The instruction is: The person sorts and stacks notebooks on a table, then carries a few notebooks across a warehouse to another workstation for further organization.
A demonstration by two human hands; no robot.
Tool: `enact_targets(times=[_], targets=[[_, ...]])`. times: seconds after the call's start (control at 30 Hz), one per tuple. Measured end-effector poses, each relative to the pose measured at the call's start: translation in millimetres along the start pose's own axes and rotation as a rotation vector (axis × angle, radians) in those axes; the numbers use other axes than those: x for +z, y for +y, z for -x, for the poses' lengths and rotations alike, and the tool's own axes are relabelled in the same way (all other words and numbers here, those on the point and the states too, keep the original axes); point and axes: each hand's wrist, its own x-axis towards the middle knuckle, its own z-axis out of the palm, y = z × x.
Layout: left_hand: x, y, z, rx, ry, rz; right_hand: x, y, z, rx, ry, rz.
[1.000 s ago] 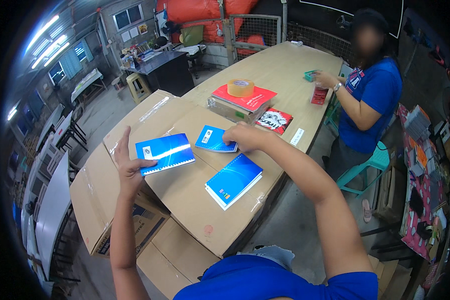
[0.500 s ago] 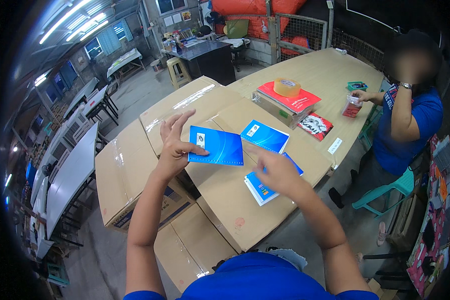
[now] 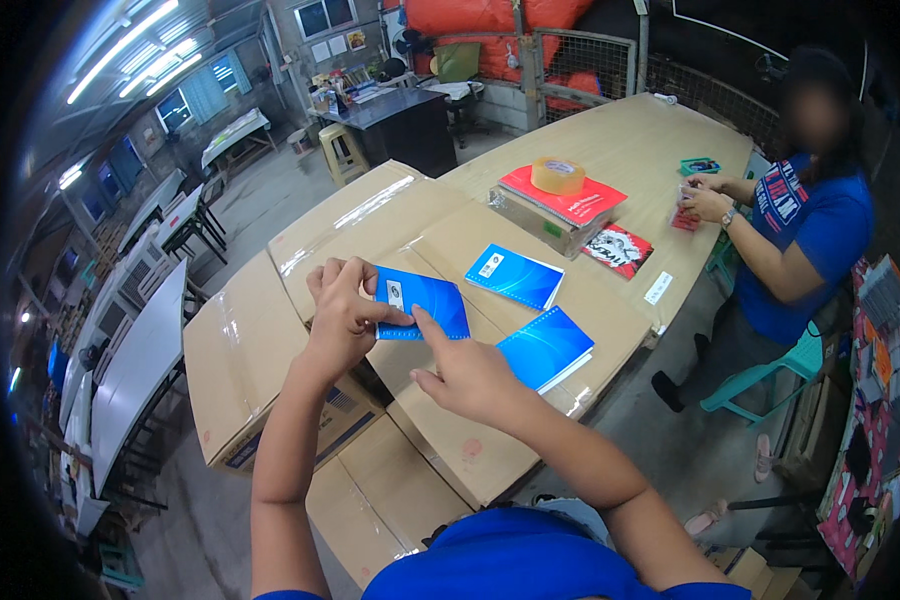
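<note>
My left hand [image 3: 346, 308] grips a small blue notebook [image 3: 428, 300] by its left side, thumb on the cover and fingers behind. The notebook has a white label and a row of binding holes along its lower edge. My right hand [image 3: 475, 375] points with its index finger, the tip at the notebook's lower edge near my left thumb; its thumb sticks out and nothing is held. To the right, a similar blue notebook [image 3: 513, 277] lies flat on the cardboard [image 3: 530, 445]. Closer to me rests a blue notebook stack [image 3: 547, 347], partly behind my right hand.
Beyond the notebooks, a tape roll [image 3: 557, 176] sits on a red notebook [image 3: 590, 205] atop a wrapped stack. A red-and-white notebook [image 3: 618, 249] lies beside it. A co-worker [image 3: 800, 230] at right handles a small red packet [image 3: 684, 208]. A taped carton [image 3: 240, 360] stands at left.
My right hand has moved left from the near notebook stack to the held notebook, which is tilted differently. The co-worker's raised hand has come down to the packet.
</note>
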Motion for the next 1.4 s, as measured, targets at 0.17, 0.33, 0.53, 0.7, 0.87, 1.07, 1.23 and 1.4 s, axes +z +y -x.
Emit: enact_targets(times=[0.17, 0.33, 0.53, 0.7, 0.87, 1.07, 1.23, 1.4], targets=[[-0.1, 1.2, 3.3, 0.067, 0.047, 0.028, 5.4, 1.6, 2.7, -0.044, 0.17, 0.011], [-1.2, 2.6, 4.8, 0.052, 0.043, 0.076, 16.8, 9.9, -0.4, -0.129, 0.374, 0.02], [0.1, 2.8, 6.2, 0.07, 0.004, 0.105, 23.7, 12.2, -0.8, -0.141, 0.466, -0.026], [9.8, -0.8, 11.4, 0.074, 0.085, 0.147, 31.8, 18.8, -3.8, -0.233, 0.545, -0.068], [21.9, -0.6, 15.4, 0.12, 0.218, 0.192, 36.5, 22.1, -4.2, -0.2, 0.514, -0.102], [44.3, -11.5, 37.2, 0.023, 0.331, 0.364, 39.8, 18.8, -3.5, -0.175, 0.476, -0.172], [44.8, -8.9, 44.3, -0.026, 0.384, 0.417, 45.3, 21.9, -5.6, -0.181, 0.46, -0.21], [39.3, -10.4, 48.6, -0.021, 0.393, 0.403, 44.7, 18.4, -6.0, -0.188, 0.421, -0.246]])
